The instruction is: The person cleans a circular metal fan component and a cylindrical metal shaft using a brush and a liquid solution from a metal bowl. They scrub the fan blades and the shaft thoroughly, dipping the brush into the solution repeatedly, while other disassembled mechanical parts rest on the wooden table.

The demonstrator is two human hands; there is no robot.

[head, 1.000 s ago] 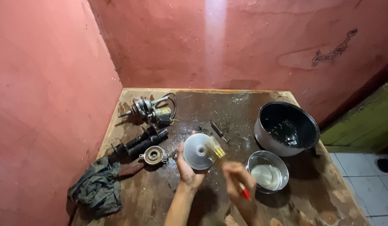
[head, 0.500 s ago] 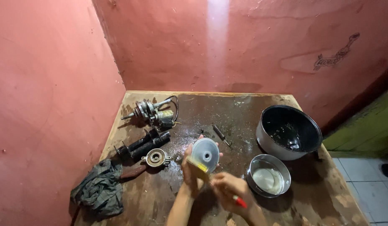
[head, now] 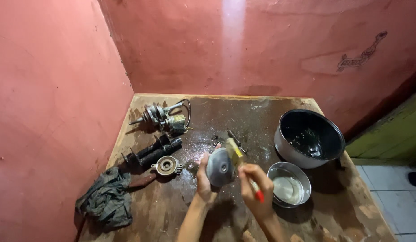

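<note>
Left hand (head: 207,179): grip clasped around a grey metal disc (head: 219,167). Right hand (head: 255,186): grip pinching a red-handled brush (head: 244,166), bristles touching the disc. Small steel bowl (head: 301,177) just right, on the wet surface (head: 244,114).

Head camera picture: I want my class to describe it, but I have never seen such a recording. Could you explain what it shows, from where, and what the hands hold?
The camera sits on a person's head and looks down at their own two bare hands over a wet wooden table in a pink-walled corner. The left hand holds a round grey metal disc. The right hand holds a brush with a red handle, bristles against the disc. On the table lie a large dark pot, a small metal bowl, a rag and several metal machine parts.
</note>
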